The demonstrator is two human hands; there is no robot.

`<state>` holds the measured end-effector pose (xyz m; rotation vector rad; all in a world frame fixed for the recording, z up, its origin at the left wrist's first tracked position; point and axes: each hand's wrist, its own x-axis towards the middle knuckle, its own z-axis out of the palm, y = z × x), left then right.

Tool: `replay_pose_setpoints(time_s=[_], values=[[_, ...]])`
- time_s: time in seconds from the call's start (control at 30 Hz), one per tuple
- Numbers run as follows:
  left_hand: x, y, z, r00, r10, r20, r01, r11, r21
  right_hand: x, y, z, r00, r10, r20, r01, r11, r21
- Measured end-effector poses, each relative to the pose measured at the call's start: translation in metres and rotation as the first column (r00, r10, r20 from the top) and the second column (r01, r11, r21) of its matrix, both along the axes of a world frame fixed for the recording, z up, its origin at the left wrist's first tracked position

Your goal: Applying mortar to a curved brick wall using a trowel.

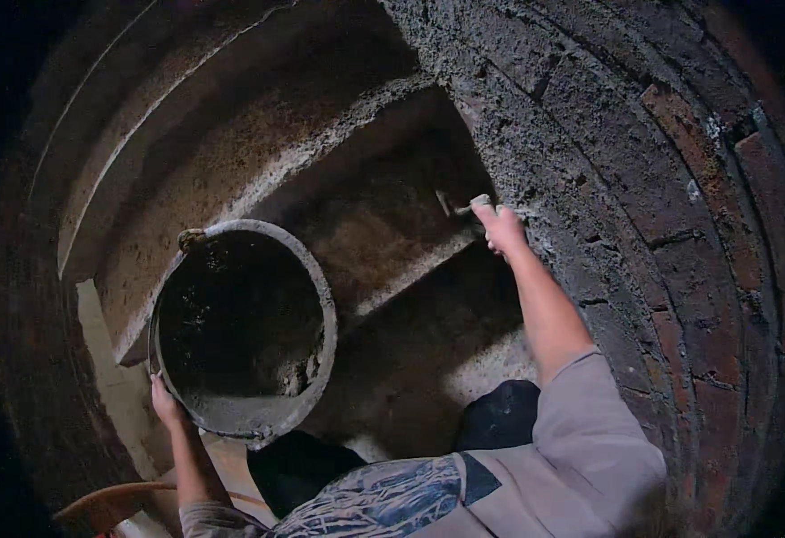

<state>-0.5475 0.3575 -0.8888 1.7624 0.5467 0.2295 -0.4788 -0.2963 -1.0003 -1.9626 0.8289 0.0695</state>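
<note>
My left hand (167, 402) is closed on the lower left side of a large round bucket (328, 309), near its thin wire handle (151, 334). Grey mortar (298, 374) clings to the bucket's inner wall; its dark bottom is hard to see. My right hand (503, 229) reaches forward with its fingers wrapped around the handle of a trowel (479, 201). The trowel is close to the rough wall (545, 143), which is smeared with grey mortar. Its blade is mostly lost in shadow, and I cannot tell if it touches the wall.
Dusty steps (415, 273) with pale edges lie ahead and under the bucket. Bare bricks (755, 193) show farther right on the wall. A curved orange rim (110, 491) is at the lower left. My dark-clad knees (500, 414) are bent close to the steps.
</note>
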Motion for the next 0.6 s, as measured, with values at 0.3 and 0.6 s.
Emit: replay_pose_setpoints(time_s=[0.3, 0.6], values=[[0.0, -0.004, 0.011, 0.999, 0.011, 0.049, -0.005, 0.991, -0.131, -0.061, 0.003, 0.024, 0.95, 0.236, -0.206, -0.308, 0.821, -0.48], [0.016, -0.119, 0.089, 0.935, -0.253, 0.248, 0.199, 0.954, 0.222, 0.039, 0.015, -0.015, 0.993, 0.025, -0.116, -0.092, 0.78, -0.619]])
